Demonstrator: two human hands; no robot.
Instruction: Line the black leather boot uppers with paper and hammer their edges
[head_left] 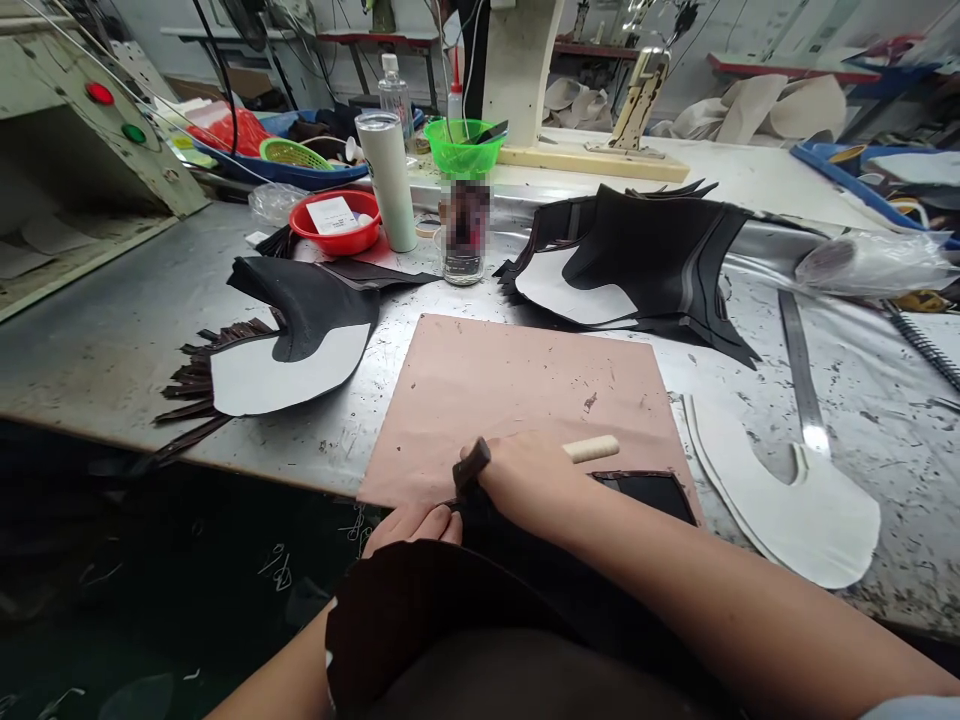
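Note:
In my right hand [529,480] is a hammer, its dark metal head [471,466] to the left of my fist and its pale wooden handle [592,448] sticking out on the right. A large dark leather piece [442,590] drapes over my lap, with its far edge on the pink board [525,390]. My left hand [415,524] has its fingers pressed together on that edge, close beside the hammer head; the thumb is hidden. Partly behind my right forearm, a small black rectangular piece [649,492] lies on the board.
Black leather pieces with white parts lie in a left pile [307,330] and a right stack [637,260]. White curved pieces [795,510] are at right. Behind stand a red bowl [337,238], a tall cup [391,185], a clear jar [463,262] and a green basket [465,155].

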